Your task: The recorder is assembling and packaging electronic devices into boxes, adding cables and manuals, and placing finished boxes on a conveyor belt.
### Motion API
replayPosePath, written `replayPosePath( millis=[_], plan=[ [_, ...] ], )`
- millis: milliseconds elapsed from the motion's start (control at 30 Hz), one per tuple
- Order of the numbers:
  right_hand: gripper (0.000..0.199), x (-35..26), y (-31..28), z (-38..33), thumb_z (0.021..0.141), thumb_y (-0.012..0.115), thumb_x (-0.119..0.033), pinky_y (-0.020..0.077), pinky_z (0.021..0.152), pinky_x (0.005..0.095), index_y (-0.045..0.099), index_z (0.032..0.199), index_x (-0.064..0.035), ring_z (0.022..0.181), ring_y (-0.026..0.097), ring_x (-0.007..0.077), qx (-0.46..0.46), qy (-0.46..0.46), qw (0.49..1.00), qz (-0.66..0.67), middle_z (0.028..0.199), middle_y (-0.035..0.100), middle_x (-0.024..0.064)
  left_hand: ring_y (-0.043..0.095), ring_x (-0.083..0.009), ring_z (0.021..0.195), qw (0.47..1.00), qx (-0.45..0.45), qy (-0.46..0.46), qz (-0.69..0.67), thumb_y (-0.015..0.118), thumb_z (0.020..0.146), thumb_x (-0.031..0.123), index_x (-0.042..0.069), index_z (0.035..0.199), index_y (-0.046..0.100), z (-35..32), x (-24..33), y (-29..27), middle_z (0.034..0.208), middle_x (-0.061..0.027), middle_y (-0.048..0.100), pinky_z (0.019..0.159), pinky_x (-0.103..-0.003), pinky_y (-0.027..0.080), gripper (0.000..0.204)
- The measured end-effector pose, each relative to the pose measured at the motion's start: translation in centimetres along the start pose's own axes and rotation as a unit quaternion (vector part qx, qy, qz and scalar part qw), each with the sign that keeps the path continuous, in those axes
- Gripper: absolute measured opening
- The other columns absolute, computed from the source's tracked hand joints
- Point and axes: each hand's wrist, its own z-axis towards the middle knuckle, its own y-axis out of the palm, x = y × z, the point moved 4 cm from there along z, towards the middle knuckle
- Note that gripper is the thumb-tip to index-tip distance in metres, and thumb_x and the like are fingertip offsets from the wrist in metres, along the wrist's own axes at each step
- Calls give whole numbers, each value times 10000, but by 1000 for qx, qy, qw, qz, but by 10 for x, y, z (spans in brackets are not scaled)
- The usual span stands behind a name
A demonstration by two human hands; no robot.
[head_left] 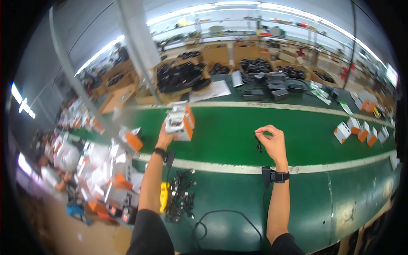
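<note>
My left hand (pixel 165 137) grips a small white-and-orange box (pixel 182 129) over the green conveyor belt (pixel 221 140). The box's top looks open, and a second box of the same kind seems to stand right behind it. To the right, my right hand (pixel 275 144) pinches a short black cable (pixel 259 148) between thumb and fingertips, and the cable dangles over the belt. A pile of bundled black cables (pixel 180 202) lies on the green table near my left forearm, beside a yellow object (pixel 164 197).
Several white-and-orange boxes (pixel 364 131) stand at the belt's right end. Many boxes and plastic bags (pixel 121 170) heap up on the left. Beyond the belt are black devices (pixel 278 87) and cartons of black parts (pixel 180 76). A loose cable (pixel 229 211) curls on the near table.
</note>
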Motion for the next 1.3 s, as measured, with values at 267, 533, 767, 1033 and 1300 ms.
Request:
replayPosePath(
  millis=[267,533,767,1033,1300],
  plan=[
    [130,-36,-31,-21,970,759,-64,629,862,382,792,1039,41,917,795,246,-60,43,985,-159,977,814,151,745,-249,1180,991,-20,99,90,1021,741,73,-1,1462,577,6,6,42,1356,-154,739,1023,-402,608,850],
    [654,-23,-35,-141,799,925,-575,632,803,531,737,1002,17,918,769,457,-131,104,799,-577,936,752,249,815,-244,888,982,25,103,155,969,808,252,20,1301,656,-69,95,82,1140,-163,816,830,-360,615,628],
    [242,-8,-3,-215,934,798,-67,596,852,489,783,1174,-44,994,683,392,-97,28,870,-482,1052,688,160,784,-287,904,975,-156,143,61,934,834,239,13,1292,628,-252,144,145,1012,-190,791,840,-395,606,595],
    [284,-163,25,-217,812,883,-20,592,950,475,831,1086,-78,1089,683,319,6,-158,914,-373,1122,758,33,741,-340,1165,975,-207,72,-30,878,888,194,35,1341,666,-288,125,144,1275,-172,768,986,-459,594,526],
    [284,-117,91,-205,847,809,-55,436,1169,628,832,1130,-46,1102,642,296,-53,-198,854,-478,1071,729,46,760,-252,1142,982,-150,53,99,914,885,147,24,1356,668,-291,145,161,1221,-145,787,1037,-415,583,545]
  ],
)
